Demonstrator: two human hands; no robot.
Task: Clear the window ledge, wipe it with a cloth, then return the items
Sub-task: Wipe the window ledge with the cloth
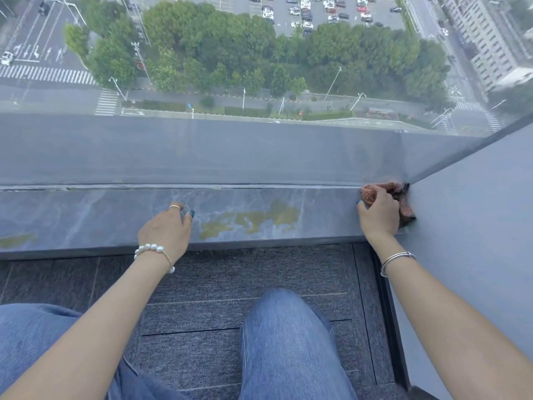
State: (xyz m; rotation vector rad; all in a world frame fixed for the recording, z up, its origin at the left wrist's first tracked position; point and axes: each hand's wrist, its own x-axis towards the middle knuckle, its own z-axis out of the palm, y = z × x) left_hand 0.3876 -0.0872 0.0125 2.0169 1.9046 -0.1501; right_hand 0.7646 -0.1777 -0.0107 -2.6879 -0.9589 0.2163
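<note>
The grey marble window ledge (pixel 86 217) runs across the view with nothing standing on it; yellowish patches show near its middle and far left. My right hand (pixel 379 213) is closed on a crumpled brown cloth (pixel 402 197), pressing it into the ledge's far right corner against the grey wall. My left hand (pixel 168 230) rests palm down on the ledge near the middle, fingers apart, holding nothing.
A grey side wall (pixel 476 241) closes off the ledge on the right. The window glass (pixel 259 82) rises directly behind the ledge, with street and trees far below. Dark carpet tiles (pixel 216 284) lie under my knees in jeans.
</note>
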